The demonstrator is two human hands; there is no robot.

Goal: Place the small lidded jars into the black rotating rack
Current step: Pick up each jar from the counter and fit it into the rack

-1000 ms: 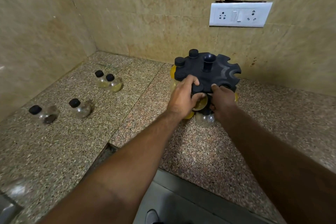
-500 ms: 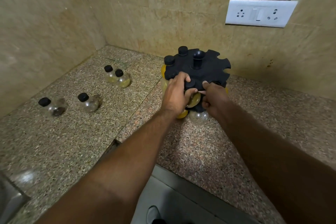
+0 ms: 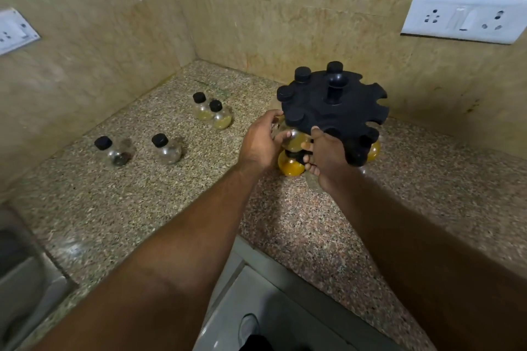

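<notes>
The black rotating rack (image 3: 342,114) stands on the counter near the back wall. Several black-lidded jars hang in its top disc slots on the left side. My left hand (image 3: 261,144) curls round the yellowish jar (image 3: 293,141) in the nearest slot. My right hand (image 3: 328,158) grips the rack's front edge, thumb on the disc and fingers curled beneath it beside that jar. An orange jar (image 3: 289,167) sits in the lower tier below. Several loose jars lie on the counter to the left: a pair (image 3: 219,118), one clear (image 3: 168,149), one with dark contents (image 3: 117,151).
The granite counter (image 3: 142,194) ends in tiled walls at the left and the back. A white socket plate (image 3: 464,17) is on the back wall, another one (image 3: 14,31) on the left wall. A steel sink edge (image 3: 25,279) shows at the lower left.
My left hand slid off the rack's top to the left side of the front jar, uncovering its lid. My right hand stayed at the rack's front edge. The view swung left.
</notes>
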